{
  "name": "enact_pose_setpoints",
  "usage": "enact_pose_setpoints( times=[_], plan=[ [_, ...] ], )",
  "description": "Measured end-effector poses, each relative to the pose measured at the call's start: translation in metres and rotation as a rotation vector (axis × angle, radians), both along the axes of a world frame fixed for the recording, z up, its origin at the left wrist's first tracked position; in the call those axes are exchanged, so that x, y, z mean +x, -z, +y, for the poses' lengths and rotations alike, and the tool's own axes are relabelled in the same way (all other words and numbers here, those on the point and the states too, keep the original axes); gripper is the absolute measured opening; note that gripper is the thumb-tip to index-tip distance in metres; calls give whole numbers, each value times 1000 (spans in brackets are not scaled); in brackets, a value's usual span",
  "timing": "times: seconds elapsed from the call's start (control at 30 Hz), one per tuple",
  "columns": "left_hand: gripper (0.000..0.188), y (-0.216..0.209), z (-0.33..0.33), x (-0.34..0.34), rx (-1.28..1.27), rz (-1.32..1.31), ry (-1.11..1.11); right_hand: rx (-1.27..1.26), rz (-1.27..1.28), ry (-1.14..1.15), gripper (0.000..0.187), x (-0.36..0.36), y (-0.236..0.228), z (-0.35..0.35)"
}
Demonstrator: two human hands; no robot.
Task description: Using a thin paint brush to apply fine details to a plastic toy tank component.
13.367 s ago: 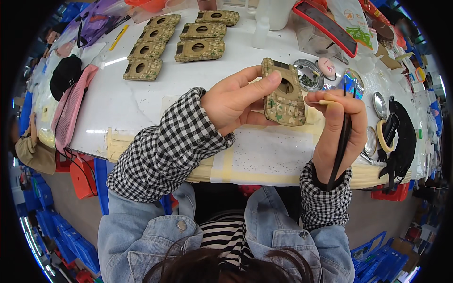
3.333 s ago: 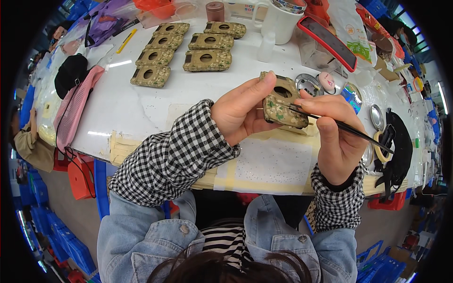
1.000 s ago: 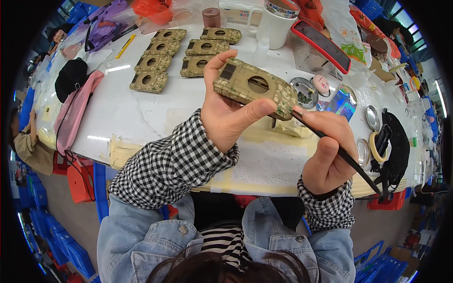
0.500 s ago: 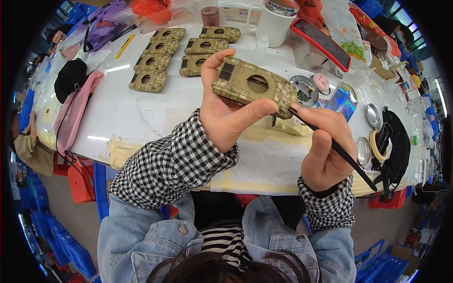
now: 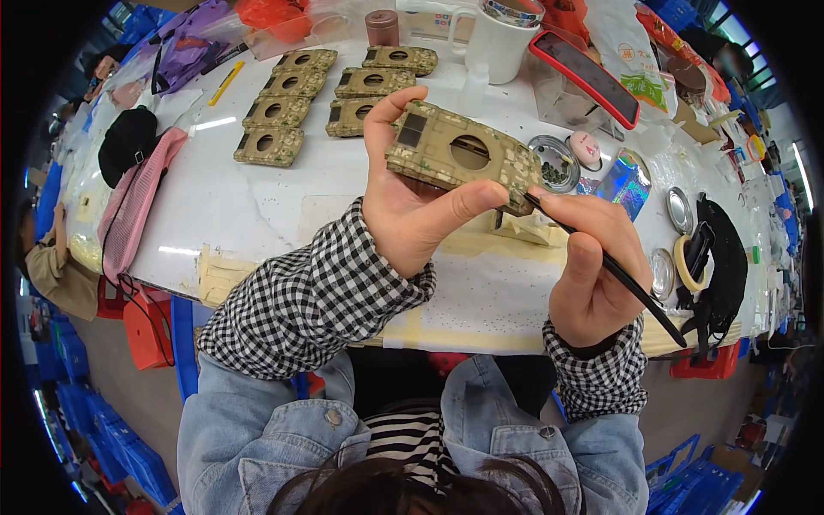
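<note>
My left hand [image 5: 410, 210] is closed around a toy tank hull [image 5: 442, 153] in tan and green camouflage, thumb along its near side and fingers underneath. The hull is held tilted above the table, its round turret hole facing up. In my right hand [image 5: 596, 270] is a pair of slim black tweezers [image 5: 631, 286], gripped like a pen. Their tip meets the hull's right end; whether a small part sits between the points is too small to tell. Beyond the hull stands a round metal dish [image 5: 560, 182] with small dark green pieces in it.
Several matching hulls [image 5: 268, 146] stand in two columns at the back left. A white mug [image 5: 502, 47], a red-cased phone [image 5: 585, 79] on a clear box and a pink round case [image 5: 584, 149] are at the back right. A black cap [image 5: 129, 154] lies left, a black bag [image 5: 723, 266] right.
Almost nothing differs. The hull stays in my left hand, and the tweezers have shifted very slightly at its right end.
</note>
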State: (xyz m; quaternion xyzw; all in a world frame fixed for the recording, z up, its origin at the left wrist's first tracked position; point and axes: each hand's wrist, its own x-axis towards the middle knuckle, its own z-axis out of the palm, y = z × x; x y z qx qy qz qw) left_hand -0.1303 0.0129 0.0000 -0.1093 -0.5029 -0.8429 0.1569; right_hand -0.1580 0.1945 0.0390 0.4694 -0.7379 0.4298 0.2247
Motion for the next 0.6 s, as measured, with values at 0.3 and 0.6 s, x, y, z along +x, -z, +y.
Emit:
enact_pose_setpoints(
  times=[0.3, 0.6],
  plan=[
    [86, -1, 0, 0, 0, -1, 2, -10, -10, 1, 17, 0, 1, 1],
    [86, -1, 0, 0, 0, 2, -1, -26, -40, 8, 17, -1, 2, 1]
  ],
)
